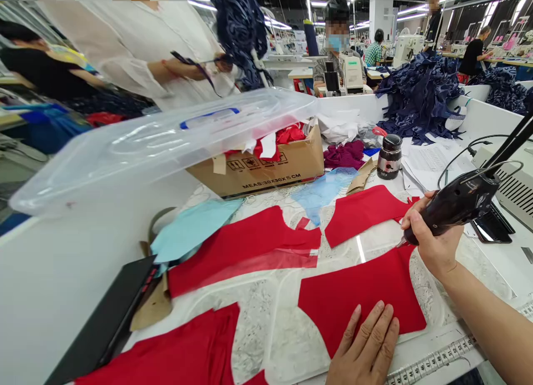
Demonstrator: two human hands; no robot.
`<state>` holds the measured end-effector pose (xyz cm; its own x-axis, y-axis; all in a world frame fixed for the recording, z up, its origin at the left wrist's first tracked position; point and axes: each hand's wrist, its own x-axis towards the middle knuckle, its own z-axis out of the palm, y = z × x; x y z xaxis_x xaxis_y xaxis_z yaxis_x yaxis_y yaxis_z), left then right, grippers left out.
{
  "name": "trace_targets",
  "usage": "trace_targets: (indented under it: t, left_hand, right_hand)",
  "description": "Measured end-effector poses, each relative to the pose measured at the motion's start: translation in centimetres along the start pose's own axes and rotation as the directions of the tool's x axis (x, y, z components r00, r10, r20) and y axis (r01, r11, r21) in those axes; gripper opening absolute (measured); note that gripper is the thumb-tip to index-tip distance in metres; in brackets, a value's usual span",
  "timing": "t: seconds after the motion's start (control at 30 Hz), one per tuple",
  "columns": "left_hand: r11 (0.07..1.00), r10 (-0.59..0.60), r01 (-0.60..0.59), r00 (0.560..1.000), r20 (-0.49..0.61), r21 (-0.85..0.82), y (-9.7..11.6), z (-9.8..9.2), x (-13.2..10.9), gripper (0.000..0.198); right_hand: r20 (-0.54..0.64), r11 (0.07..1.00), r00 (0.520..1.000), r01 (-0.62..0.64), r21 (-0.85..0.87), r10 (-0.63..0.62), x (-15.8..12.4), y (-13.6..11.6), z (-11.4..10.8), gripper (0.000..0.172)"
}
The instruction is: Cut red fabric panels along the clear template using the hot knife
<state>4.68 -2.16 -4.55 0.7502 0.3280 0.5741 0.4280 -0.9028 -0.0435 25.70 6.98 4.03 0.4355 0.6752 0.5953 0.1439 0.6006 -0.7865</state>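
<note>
Red cloth (358,299), limp and light, lies pressed flat under the open left grip (363,346), right grip (433,235) clamped on a corded cutter (452,210).

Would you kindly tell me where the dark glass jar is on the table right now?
In the head view, the dark glass jar stands right of the cardboard box and beside the papers, beyond the red fabric pieces.

Left hand (362,343) spread flat, palm down, right hand (433,235) curled closed
</note>
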Motion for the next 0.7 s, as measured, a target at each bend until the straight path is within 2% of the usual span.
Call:
trace_targets:
  t: [0.2, 0.33, 0.5, 0.7]
  left_hand:
    - [1.0, -0.002, 0.002, 1.0, -0.008, -0.012, 0.1, 0.4, -0.2, 0.05]
    - [1.0, 0.003, -0.003, 1.0, 0.003, 0.005, 0.0, 0.5, -0.5, 0.04]
    - [0.996, 0.058, -0.06, 0.998, 0.037, 0.065, -0.2, 0.8, -1.1, 0.039]
    - [0.995, 0.071, -0.075, 0.996, 0.052, 0.061, -0.4, 1.4, -1.7, 0.042]
  right_hand:
    - [-0.026, 0.999, 1.0, 0.0, -0.053, -0.001, -0.1, 0.3, -0.1, 0.027]
    - [-0.024, 0.995, 1.0, -0.019, -0.102, 0.016, -0.2, 0.5, -0.2, 0.022]
    - [-0.049, 0.993, 0.999, -0.012, -0.12, 0.006, 0.0, 0.6, -0.5, 0.022]
    - [-0.173, 0.994, 0.985, -0.035, -0.1, 0.018, 0.8, 1.1, -1.4, 0.031]
